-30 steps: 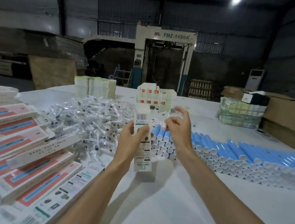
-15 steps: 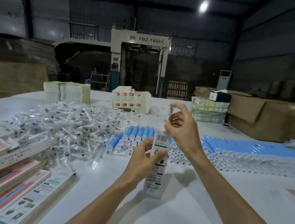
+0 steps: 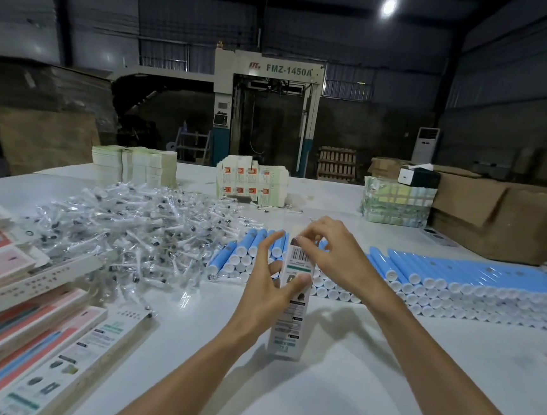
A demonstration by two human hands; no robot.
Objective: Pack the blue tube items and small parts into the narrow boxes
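The left hand (image 3: 268, 289) has its grip around one narrow box (image 3: 288, 324), which stands upright on the tabletop (image 3: 348, 396) near the middle. The right hand (image 3: 330, 255) pinches the top of that box (it looks like the flap is being closed). So this box seems nearly done. Flat boxes (image 3: 16, 333) lie on the left; I cannot tell if they are full. A big row of blue tubes (image 3: 441, 275) and a pile of small parts (image 3: 125, 227) wait behind, so lots is left.

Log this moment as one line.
left hand: holds narrow box upright | right hand: fingertips at box top | blue tubes: stacked behind | small parts: heaped at left
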